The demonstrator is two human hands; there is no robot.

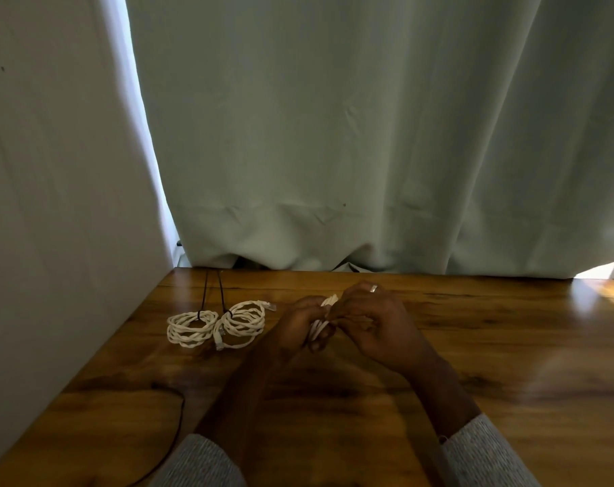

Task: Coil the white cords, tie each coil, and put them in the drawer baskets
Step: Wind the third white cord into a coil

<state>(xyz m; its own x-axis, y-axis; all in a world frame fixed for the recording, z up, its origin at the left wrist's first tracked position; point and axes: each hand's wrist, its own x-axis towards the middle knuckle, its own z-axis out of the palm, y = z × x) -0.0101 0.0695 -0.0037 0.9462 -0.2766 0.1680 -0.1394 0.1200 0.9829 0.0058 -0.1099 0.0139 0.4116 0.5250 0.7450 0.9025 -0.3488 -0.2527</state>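
Head view: left hand [300, 323] and right hand [370, 319] both curl around a small white cord bundle [319, 326], held between them just above the tabletop [509, 346]. Looks like the tying step on a third coil. Two finished coils [217, 325] lie to the left of the left hand, each cinched with a black tie [212, 293]. Next move needs the wrap kept tight while it's secured. No drawer baskets in view.

The surface [509, 363] is glossy varnished wood; the curtain [368, 135] — matt cloth; the two coiled cords [215, 325] — twisted, matt white.
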